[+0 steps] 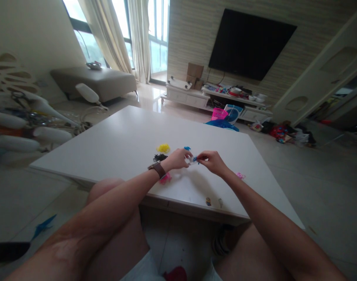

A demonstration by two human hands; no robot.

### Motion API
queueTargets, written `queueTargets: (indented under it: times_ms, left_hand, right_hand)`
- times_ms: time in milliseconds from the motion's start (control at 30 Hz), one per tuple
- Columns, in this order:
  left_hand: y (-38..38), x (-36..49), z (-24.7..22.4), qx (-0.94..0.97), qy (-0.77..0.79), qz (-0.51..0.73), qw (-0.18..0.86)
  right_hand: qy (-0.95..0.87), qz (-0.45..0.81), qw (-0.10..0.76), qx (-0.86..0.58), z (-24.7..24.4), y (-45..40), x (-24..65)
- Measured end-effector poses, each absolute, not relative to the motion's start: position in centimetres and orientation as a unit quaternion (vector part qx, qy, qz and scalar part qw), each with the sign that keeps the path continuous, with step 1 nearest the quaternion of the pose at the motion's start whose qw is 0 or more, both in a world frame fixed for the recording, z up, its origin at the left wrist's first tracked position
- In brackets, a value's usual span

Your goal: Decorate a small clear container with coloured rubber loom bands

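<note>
Over the white table (131,140), my left hand (177,159) is closed around a small clear plastic piece (191,160), too small to name surely. The thumb and fingers of my right hand (213,161) pinch a small blue bunch (195,159) at the clear piece's right end. A blue clump (187,148) lies just behind my left fingers. Beside my left wrist are a yellow pile (163,148) of thin pieces, a black pile (160,157) and a pink pile (165,178), partly hidden by my forearm.
A pink clump (240,175) lies right of my right forearm. Near the front edge are a small yellow-and-blue figure (208,201) and a pale small item (220,202). White lamp-like parts (49,134) stand left; a pink basket (219,114) sits beyond the table.
</note>
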State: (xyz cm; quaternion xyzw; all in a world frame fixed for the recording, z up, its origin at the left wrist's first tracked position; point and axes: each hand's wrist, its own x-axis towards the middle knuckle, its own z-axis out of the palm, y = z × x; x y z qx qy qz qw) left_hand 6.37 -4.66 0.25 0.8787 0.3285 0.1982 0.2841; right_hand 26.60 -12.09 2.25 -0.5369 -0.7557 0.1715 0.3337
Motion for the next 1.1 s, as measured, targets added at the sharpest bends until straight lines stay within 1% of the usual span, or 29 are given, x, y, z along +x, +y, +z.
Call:
queueTargets:
  times_ms: [167,367,533,800,1000,1100]
  left_hand:
    - [-4.5,6.6,0.1,0.864,0.321,0.198,0.334]
    - [-4.1,6.7,0.1,0.835,0.329,0.205,0.39]
    - [-4.3,6.5,0.5,0.814,0.315,0.218,0.436]
    - [-4.8,6.6,1.1,0.766,0.279,0.239,0.528]
    - [-5.0,6.6,1.4,0.747,0.256,0.231,0.568]
    - [-5.1,6.7,1.5,0.743,0.251,0.237,0.574]
  right_hand:
    - [-0.724,0.169,0.374,-0.555,2.5,-12.1,26.1]
    - [-0.731,0.119,0.411,-0.533,2.9,-12.0,25.7]
    - [-0.71,0.138,0.448,-0.525,3.0,-12.2,25.3]
    - [-0.709,0.137,0.432,-0.54,4.1,-13.1,25.0]
    - [-0.694,0.162,0.473,-0.518,4.6,-13.3,25.2]
    - [-0.692,0.111,0.495,-0.514,5.1,-13.4,25.2]
